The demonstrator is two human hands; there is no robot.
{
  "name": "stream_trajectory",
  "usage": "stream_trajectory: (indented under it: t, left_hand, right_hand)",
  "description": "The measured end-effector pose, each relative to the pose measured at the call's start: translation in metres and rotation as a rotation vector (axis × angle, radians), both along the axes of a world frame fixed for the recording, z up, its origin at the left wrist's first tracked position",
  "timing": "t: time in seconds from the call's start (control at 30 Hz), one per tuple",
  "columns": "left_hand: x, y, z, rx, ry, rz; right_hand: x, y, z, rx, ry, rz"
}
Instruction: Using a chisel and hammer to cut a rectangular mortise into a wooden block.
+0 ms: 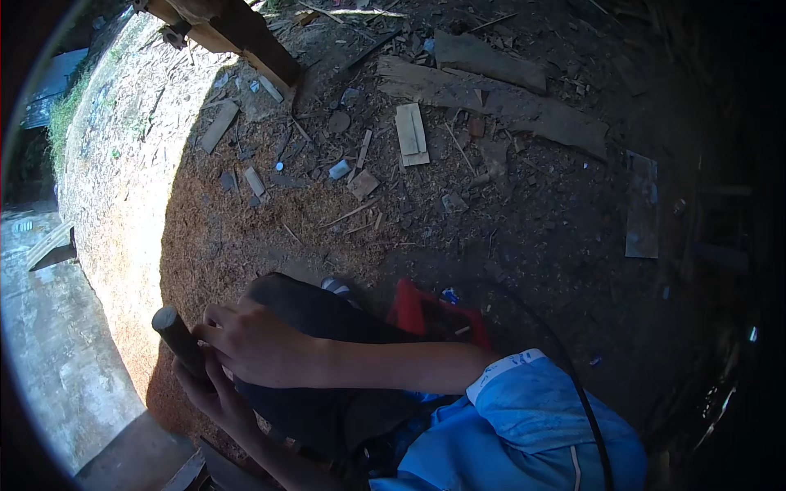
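Observation:
A thick, dark round bar (178, 337) with a paler flat end points up and to the left at the lower left. My left hand (209, 398) is wrapped round its lower part from below, which hides how far it reaches. Just to the right, my right hand (241, 334) has its fingers curled in, with the fingertips up against the bar's side. Whether something small is pinched in those fingers is hidden. Both hands are beside my dark-trousered knee (282, 295), and my right forearm crosses over my lap.
A red plastic object (412, 307) is on the ground by my leg, near a black cable (565, 352). Ahead, wood scraps, flat boards (412, 135) and long planks (508, 102) litter the dirt. A wooden post (258, 49) stands far left; a concrete slab (57, 327) borders the left.

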State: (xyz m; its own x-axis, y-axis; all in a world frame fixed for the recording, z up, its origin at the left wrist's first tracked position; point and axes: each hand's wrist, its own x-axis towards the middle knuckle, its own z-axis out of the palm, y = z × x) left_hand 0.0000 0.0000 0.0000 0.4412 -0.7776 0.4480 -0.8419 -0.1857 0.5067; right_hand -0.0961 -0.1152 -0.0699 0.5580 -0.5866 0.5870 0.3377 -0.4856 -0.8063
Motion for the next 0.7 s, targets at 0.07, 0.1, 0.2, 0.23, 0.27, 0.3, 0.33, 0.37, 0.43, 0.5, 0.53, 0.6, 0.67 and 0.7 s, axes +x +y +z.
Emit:
stream_trajectory:
  t: [0.07, 0.1, 0.2, 0.23, 0.27, 0.3, 0.33, 0.37, 0.43, 0.5, 0.53, 0.6, 0.67, 0.7]
  left_hand:
    - [0.017, -0.026, -0.062, 0.125, 0.218, 0.014]
    - [-0.014, 0.000, -0.080, 0.184, 0.297, 0.134]
    - [0.022, -0.065, -0.185, 0.255, 0.716, 0.204]
    - [0.044, -0.078, -0.222, 0.316, 0.781, 0.213]
    - [0.062, -0.087, -0.260, 0.282, 0.852, 0.220]
    - [0.077, -0.096, -0.298, 0.231, 0.913, 0.232]
    - [0.097, -0.105, -0.333, 0.238, 1.047, 0.239]
    - [0.111, -0.116, -0.369, 0.236, 1.186, 0.246]
    - [0.131, -0.138, -0.426, 0.181, 1.255, 0.234]
    - [0.149, -0.163, -0.461, 0.354, 1.453, 0.327]
    - [0.161, -0.161, -0.490, 0.346, 1.436, 0.349]
    - [0.183, -0.147, -0.538, 0.381, 1.408, 0.379]
    - [0.191, -0.138, -0.557, 0.285, 1.498, 0.394]
    - [0.192, -0.140, -0.566, 0.276, 1.530, 0.391]
  right_hand:
    - [0.017, -0.008, -0.060, 0.063, 0.131, -0.140]
    - [-0.001, 0.018, -0.082, 0.122, 0.212, -0.021]
    - [0.030, -0.050, -0.175, 0.435, 0.438, -0.038]
    - [0.052, -0.076, -0.210, 0.529, 0.503, -0.007]
    - [0.077, -0.096, -0.243, 0.639, 0.601, 0.025]
    - [0.104, -0.116, -0.279, 0.734, 0.693, 0.059]
    - [0.140, -0.128, -0.333, 0.784, 0.717, 0.036]
    - [0.168, -0.141, -0.393, 0.831, 0.748, 0.012]
    - [0.217, -0.170, -0.476, 0.729, 0.939, -0.038]
    - [0.247, -0.209, -0.553, 0.746, 0.978, -0.114]
    - [0.270, -0.218, -0.575, 0.746, 1.080, -0.140]
    - [0.311, -0.219, -0.601, 0.628, 1.279, -0.246]
    - [0.342, -0.221, -0.621, 0.497, 1.403, -0.466]
    - [0.356, -0.233, -0.637, 0.483, 1.425, -0.609]
